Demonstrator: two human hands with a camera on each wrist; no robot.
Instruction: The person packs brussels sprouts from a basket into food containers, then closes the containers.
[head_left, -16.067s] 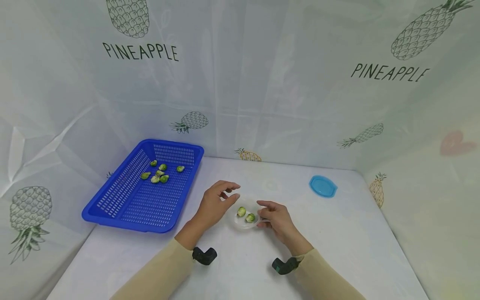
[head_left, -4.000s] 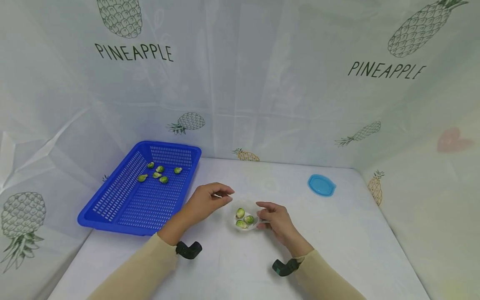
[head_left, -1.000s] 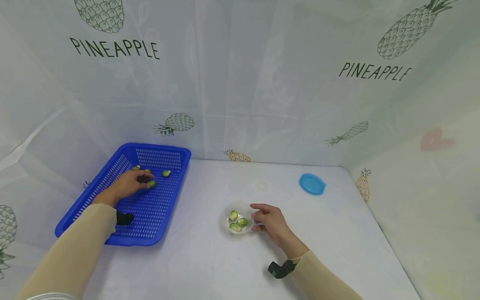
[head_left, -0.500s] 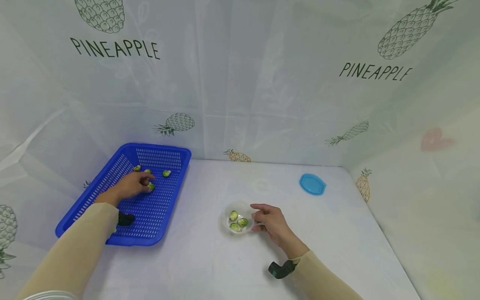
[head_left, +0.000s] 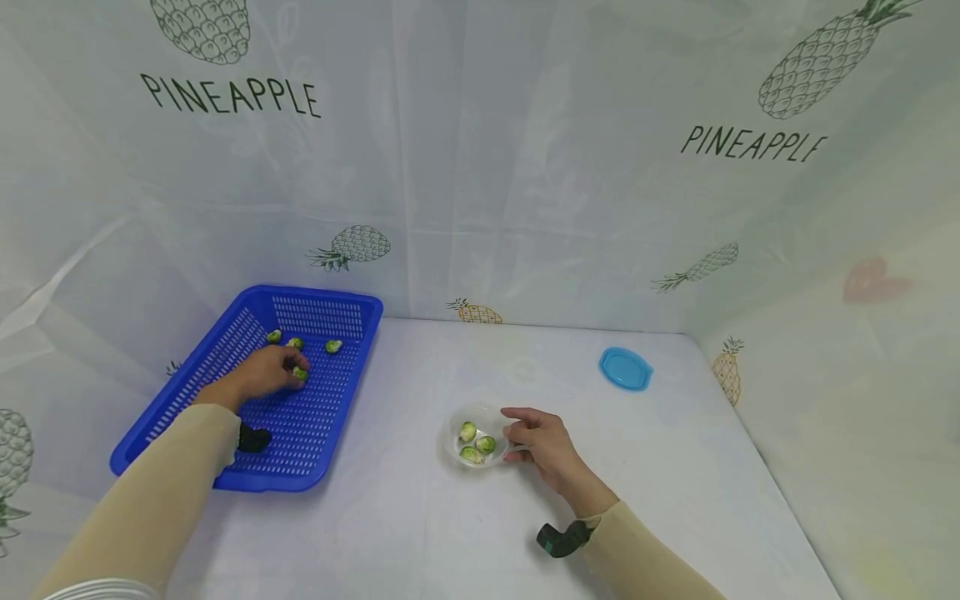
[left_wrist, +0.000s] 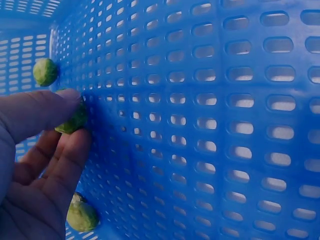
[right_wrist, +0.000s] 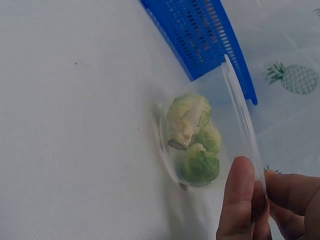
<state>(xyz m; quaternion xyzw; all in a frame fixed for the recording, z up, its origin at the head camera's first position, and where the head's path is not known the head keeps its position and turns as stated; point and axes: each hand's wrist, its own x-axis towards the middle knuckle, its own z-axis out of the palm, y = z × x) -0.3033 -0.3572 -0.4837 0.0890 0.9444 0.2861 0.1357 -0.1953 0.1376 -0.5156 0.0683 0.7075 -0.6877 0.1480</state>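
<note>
The thumb and fingers of the left hand (head_left: 264,372) were clamped on one Brussels sprout (left_wrist: 75,120), low inside the blue basket (head_left: 349,402); whether it had left the mesh floor I could not tell. Three loose sprouts (head_left: 333,347) lay beyond that hand, towards the basket's far end. Across the table, the right hand (head_left: 551,454) pinched the rim of a clear cup (right_wrist: 242,112) between thumb and fingers, and three more sprouts (right_wrist: 200,165) rested together in the bottom of it. The cup was at the white table (head_left: 405,533), well apart from the basket, with a blue lid (head_left: 626,369) lying farther back, away from both hands. The step in hand looked to be picking a sprout from the basket; the next move seemed to call for a firm pinch, a lift clear of the basket's side and a steady cup
</note>
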